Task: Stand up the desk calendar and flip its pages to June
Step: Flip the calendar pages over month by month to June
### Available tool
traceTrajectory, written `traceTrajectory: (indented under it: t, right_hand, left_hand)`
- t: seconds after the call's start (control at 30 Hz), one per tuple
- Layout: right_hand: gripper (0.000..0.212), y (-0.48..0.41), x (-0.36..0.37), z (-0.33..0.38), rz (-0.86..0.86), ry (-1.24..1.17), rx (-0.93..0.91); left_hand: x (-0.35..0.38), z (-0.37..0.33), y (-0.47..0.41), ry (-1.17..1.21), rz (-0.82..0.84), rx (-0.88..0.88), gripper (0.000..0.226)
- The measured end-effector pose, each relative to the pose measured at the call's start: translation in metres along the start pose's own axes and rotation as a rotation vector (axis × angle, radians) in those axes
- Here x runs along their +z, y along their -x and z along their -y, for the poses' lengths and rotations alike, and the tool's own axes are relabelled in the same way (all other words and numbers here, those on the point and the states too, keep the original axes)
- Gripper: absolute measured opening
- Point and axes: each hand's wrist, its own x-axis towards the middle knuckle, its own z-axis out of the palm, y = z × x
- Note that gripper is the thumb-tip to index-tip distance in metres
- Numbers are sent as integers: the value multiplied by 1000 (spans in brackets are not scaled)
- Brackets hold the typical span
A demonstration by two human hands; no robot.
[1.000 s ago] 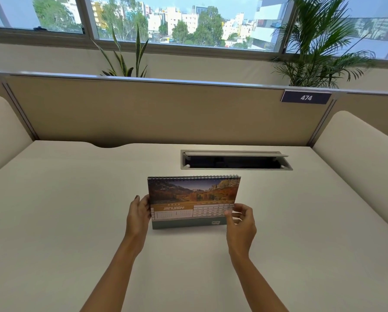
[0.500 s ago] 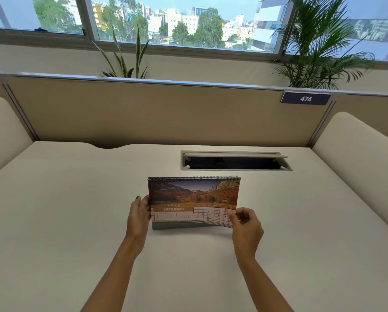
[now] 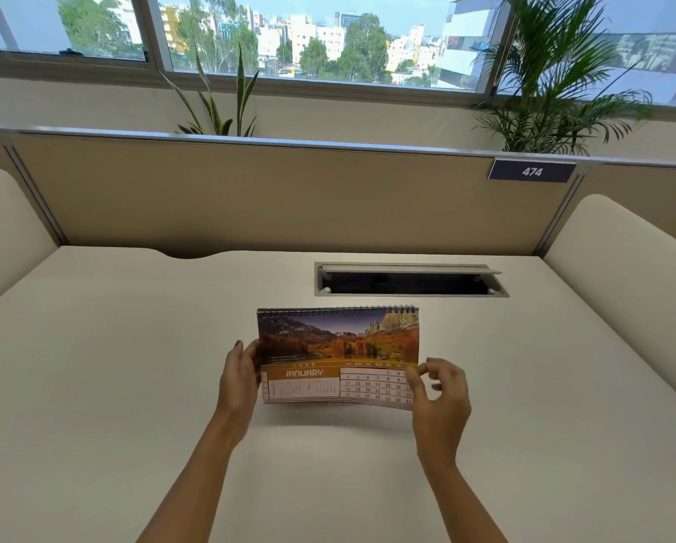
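The desk calendar (image 3: 338, 346) stands upright in the middle of the desk, spiral binding on top. Its front page shows an autumn mountain photo and the word JANUARY. My left hand (image 3: 239, 380) grips the calendar's left edge. My right hand (image 3: 438, 393) pinches the lower right corner of the front pages between thumb and fingers, and those pages are lifted off the stand, their bottom edges fanned apart. The green base behind them is hidden.
An open cable slot (image 3: 409, 282) is sunk into the cream desk (image 3: 132, 366) just behind the calendar. A tan partition (image 3: 250, 197) with a plate reading 474 (image 3: 531, 171) closes the back. Padded side panels flank the desk. Plants stand behind the partition.
My right hand has taken the lower right corner and lifted the front pages up and towards me, covering the green base. My left hand has kept its hold on the left edge.
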Motion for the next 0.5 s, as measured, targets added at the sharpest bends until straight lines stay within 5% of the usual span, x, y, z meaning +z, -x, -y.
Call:
traceTrajectory:
  t: [0.13,0.23,0.33,0.43,0.5]
  right_hand:
    - [43,-9,-14,11,230,-528,418]
    - [39,-22,-29,27,447,-798,626]
    - [15,-30,-31,44,493,-842,484]
    - [17,-42,-27,68,571,-1055,285]
    - [21,-51,-19,80,571,-919,145]
  left_hand:
    - [-2,3,-1,-5,-29,-12,52]
    - [-2,3,0,14,1,-36,54]
    - [-4,0,3,30,-22,19,44]
    - [-7,2,-1,-57,-34,124,40]
    - [-5,1,1,-40,13,64,52]
